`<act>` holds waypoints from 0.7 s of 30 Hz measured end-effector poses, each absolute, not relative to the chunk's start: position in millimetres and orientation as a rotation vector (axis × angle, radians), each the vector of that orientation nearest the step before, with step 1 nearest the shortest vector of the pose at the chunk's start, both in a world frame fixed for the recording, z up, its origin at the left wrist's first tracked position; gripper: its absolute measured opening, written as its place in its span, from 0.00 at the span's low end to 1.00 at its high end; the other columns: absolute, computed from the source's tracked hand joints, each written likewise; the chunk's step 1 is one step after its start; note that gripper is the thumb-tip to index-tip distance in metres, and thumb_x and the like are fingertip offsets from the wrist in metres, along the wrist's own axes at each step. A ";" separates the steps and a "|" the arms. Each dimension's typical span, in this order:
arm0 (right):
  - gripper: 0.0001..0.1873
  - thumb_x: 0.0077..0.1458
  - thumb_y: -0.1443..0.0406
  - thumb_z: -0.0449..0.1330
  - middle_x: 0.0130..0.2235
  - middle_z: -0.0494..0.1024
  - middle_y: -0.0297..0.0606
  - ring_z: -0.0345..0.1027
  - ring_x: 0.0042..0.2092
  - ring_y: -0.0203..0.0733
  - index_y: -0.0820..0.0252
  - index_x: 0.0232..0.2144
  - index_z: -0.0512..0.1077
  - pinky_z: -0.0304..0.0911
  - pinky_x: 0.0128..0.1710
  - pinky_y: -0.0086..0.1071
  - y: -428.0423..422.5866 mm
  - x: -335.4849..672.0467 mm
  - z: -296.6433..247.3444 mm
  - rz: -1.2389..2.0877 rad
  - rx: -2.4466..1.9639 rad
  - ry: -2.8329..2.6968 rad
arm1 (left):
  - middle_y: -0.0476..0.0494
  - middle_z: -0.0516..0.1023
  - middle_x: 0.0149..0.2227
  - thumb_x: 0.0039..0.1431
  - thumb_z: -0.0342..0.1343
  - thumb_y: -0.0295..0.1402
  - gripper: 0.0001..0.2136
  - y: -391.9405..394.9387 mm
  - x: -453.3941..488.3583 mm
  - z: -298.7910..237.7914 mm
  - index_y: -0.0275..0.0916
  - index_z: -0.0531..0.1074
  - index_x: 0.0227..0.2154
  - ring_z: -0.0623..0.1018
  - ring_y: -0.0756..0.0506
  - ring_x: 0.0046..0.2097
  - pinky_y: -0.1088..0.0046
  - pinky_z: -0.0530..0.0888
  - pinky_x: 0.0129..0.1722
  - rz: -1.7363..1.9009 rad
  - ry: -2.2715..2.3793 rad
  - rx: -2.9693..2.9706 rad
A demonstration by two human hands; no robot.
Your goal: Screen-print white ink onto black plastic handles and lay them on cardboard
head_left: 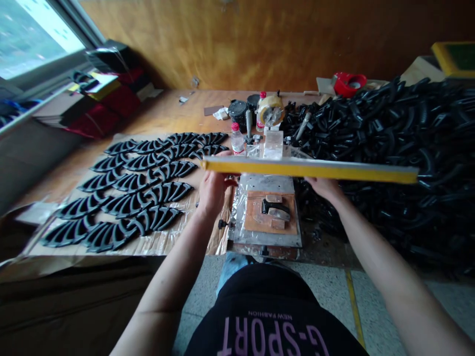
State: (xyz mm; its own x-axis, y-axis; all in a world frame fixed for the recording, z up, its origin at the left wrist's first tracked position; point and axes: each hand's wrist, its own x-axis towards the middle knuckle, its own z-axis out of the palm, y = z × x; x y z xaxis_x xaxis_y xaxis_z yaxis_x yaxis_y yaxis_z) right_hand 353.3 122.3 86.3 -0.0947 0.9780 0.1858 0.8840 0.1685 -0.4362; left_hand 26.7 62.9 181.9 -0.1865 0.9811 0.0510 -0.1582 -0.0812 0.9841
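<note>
A long yellow-edged frame (309, 169) is raised edge-on over a small metal jig plate (265, 210). My left hand (213, 188) curls round the frame's left end. Near the frame's middle, my right hand (326, 188) grips it from below, its fingers partly hidden behind the frame. On the jig's brown wooden block (256, 222) lies one black plastic part (275, 207).
Rows of black curved parts (129, 198) lie on a plastic sheet at left. A large heap of the same black parts (401, 153) fills the right. Bottles (237, 139), a tape roll (270, 110) and dark jars stand behind the jig. Stacked red and black materials sit under the window.
</note>
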 end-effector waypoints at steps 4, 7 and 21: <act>0.12 0.54 0.57 0.63 0.39 0.77 0.43 0.68 0.44 0.46 0.60 0.31 0.74 0.61 0.44 0.35 75.3 311.4 39.7 0.392 -1.677 -2.444 | 0.42 0.78 0.37 0.62 0.46 0.53 0.22 71.0 37.4 187.9 0.40 0.70 0.45 0.77 0.50 0.35 0.78 0.71 0.28 1.540 1.071 0.974; 0.09 0.60 0.62 0.58 0.39 0.76 0.46 0.67 0.44 0.47 0.63 0.35 0.71 0.60 0.43 0.35 50.6 277.8 36.4 0.340 -1.811 -2.496 | 0.39 0.80 0.38 0.60 0.50 0.53 0.25 36.9 51.9 158.3 0.38 0.69 0.49 0.78 0.48 0.34 0.77 0.71 0.26 1.347 1.149 0.876; 0.29 0.56 0.71 0.56 0.50 0.71 0.54 0.67 0.49 0.55 0.59 0.61 0.61 0.64 0.40 0.40 62.7 369.0 57.1 0.081 -2.259 -2.133 | 0.44 0.75 0.23 0.60 0.41 0.53 0.23 -13.6 -66.1 22.7 0.37 0.66 0.27 0.72 0.49 0.22 0.74 0.68 0.22 0.811 1.933 0.826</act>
State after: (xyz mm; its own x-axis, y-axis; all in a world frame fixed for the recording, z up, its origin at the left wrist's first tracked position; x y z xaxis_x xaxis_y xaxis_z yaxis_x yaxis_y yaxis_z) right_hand 369.0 62.7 57.1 0.0569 0.9983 -0.0141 0.9965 -0.0576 -0.0605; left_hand -66.1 -13.6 22.7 -0.4110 0.7924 -0.4508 0.2336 0.5696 0.7881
